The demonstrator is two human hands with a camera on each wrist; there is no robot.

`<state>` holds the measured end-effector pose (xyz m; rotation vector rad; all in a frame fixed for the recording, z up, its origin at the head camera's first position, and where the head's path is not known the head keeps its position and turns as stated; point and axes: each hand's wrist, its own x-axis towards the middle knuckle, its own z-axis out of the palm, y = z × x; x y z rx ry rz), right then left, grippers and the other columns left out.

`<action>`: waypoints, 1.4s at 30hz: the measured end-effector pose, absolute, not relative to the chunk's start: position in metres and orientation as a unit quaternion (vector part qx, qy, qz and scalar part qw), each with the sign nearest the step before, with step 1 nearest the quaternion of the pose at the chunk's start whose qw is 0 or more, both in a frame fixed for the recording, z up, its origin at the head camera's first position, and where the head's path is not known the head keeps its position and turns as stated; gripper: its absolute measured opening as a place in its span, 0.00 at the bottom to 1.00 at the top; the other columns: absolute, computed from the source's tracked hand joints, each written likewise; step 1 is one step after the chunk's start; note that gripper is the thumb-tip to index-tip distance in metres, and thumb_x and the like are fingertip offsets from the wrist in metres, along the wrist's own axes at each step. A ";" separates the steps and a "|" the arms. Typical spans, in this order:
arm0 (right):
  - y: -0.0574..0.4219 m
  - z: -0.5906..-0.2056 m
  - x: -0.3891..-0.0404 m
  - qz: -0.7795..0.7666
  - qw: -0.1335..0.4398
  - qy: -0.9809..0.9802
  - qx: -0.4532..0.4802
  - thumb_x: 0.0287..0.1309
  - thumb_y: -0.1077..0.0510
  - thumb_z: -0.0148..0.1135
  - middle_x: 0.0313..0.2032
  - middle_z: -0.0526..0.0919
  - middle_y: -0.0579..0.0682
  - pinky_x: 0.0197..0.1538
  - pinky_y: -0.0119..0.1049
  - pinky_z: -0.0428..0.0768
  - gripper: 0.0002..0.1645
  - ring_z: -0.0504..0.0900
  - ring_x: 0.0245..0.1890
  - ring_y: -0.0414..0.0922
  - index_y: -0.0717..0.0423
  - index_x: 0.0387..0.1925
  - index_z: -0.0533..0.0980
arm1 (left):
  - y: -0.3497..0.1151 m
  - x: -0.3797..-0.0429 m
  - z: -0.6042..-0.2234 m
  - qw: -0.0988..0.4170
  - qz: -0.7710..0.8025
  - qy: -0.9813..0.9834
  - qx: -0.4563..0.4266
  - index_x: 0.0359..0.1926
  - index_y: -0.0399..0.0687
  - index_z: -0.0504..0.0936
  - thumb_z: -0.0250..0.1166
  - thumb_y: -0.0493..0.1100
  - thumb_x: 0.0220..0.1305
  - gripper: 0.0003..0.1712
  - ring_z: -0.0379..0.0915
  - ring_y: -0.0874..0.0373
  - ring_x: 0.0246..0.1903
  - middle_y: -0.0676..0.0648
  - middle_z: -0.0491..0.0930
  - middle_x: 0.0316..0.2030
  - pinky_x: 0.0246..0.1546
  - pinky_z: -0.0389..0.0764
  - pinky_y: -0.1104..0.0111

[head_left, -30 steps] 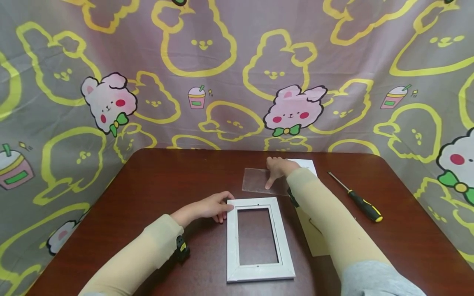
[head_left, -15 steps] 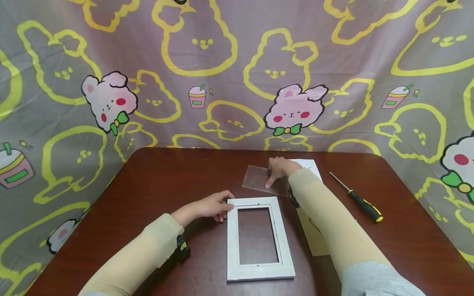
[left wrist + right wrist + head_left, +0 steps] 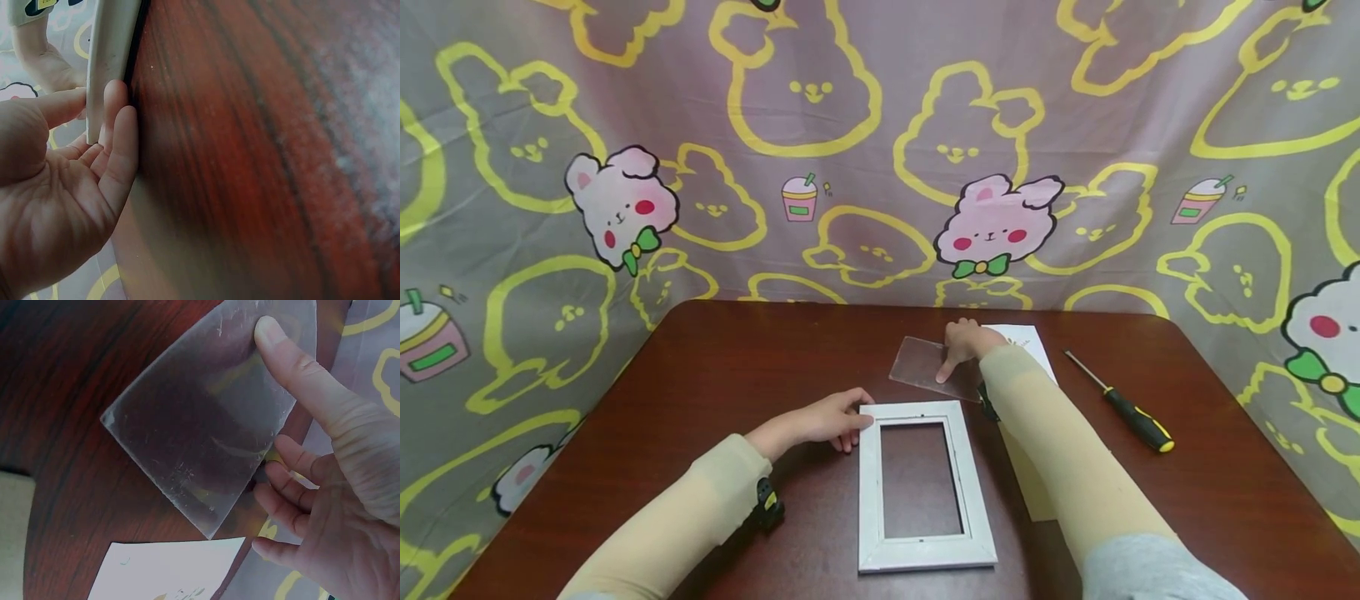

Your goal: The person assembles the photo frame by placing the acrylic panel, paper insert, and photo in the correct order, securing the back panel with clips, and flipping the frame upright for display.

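Note:
A white picture frame [image 3: 871, 492] lies on the table with its recessed side up. My left hand [image 3: 831, 419] pinches its far left corner, thumb on top; in the left wrist view the fingers [image 3: 119, 159] sit around the frame's edge [image 3: 112, 56]. Farther back, my right hand [image 3: 967, 343] holds a clear rectangular sheet [image 3: 916, 362]. In the right wrist view the thumb [image 3: 300, 369] presses the sheet's scuffed face [image 3: 181, 431], while the other fingers curl at its far edge. The sheet lies askew, apart from the frame.
A white printed card [image 3: 1028, 340] lies beyond the right forearm, and a tan board [image 3: 1028, 479] is partly hidden beneath that arm. To the right rests a screwdriver [image 3: 1138, 421] with a black and yellow handle. A patterned curtain [image 3: 865, 150] hangs behind the table.
The clear sheet has turned slightly in my right hand, from nearly square to slanted. My right forearm has shifted a little left. The left hand and the frame have stayed put.

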<state>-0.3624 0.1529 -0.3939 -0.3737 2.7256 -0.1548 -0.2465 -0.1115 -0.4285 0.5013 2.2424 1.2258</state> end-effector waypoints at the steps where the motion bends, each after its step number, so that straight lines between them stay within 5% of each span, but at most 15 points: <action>1: 0.153 -0.394 -0.362 -0.055 0.192 0.971 -0.131 0.36 0.40 0.81 0.46 0.71 0.59 0.57 0.50 0.69 0.47 0.66 0.51 0.56 0.65 0.50 0.72 | -0.111 -0.246 -0.428 0.265 0.453 0.830 0.186 0.55 0.39 0.69 0.56 0.39 0.71 0.14 0.72 0.58 0.15 0.45 0.75 0.20 0.18 0.75 0.69; 19: 0.156 -0.390 -0.358 -0.096 0.197 0.969 -0.113 0.37 0.40 0.81 0.49 0.75 0.59 0.57 0.52 0.71 0.53 0.74 0.53 0.56 0.61 0.57 0.63 | -0.111 -0.246 -0.427 0.261 0.447 0.834 0.190 0.55 0.39 0.69 0.56 0.40 0.72 0.15 0.73 0.57 0.16 0.45 0.75 0.20 0.19 0.76 0.68; 33: 0.156 -0.395 -0.360 -0.091 0.170 0.969 -0.158 0.40 0.45 0.81 0.43 0.78 0.55 0.53 0.47 0.74 0.39 0.76 0.46 0.52 0.63 0.47 0.72 | -0.111 -0.245 -0.427 0.258 0.450 0.834 0.187 0.54 0.39 0.69 0.56 0.39 0.71 0.14 0.72 0.58 0.15 0.46 0.74 0.19 0.17 0.75 0.69; 42: 0.168 -0.397 -0.355 -0.236 0.124 0.947 -0.177 0.52 0.60 0.73 0.33 0.76 0.55 0.41 0.42 0.76 0.19 0.75 0.35 0.49 0.66 0.38 0.72 | -0.111 -0.244 -0.427 0.257 0.443 0.838 0.186 0.55 0.39 0.70 0.56 0.38 0.71 0.15 0.73 0.58 0.15 0.45 0.75 0.19 0.17 0.75 0.69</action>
